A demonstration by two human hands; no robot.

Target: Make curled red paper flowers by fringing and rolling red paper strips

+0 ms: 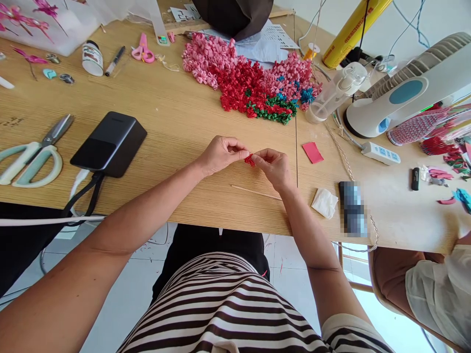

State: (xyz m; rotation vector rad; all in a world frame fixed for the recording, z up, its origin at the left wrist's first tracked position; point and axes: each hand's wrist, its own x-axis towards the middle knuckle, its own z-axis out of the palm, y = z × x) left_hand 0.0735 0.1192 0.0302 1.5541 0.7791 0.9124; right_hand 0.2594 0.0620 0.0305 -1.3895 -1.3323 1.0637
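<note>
Above the middle of the wooden table, a small red flower (250, 160) is pinched between both my hands. My left hand (225, 154) grips its left side with thumb and forefinger closed. From the right, my right hand (273, 165) pinches it the same way; the fingertips partly cover the flower. Just below lies a thin wooden stick (253, 191), its right end hidden by my right wrist. Beyond my hands is a heap of small pink flowers (209, 56), with red flowers (241, 86) and green ones (277, 109) at its near side.
Left are large scissors (35, 154), a black box (109, 142) with cables, a white bottle (91, 58) and pink scissors (143, 49). Right are a red square (312, 152), a tissue (324, 203), a blurred phone-like object (352, 208), a clear cup (336, 93) and a fan (408, 93). Another person sits right.
</note>
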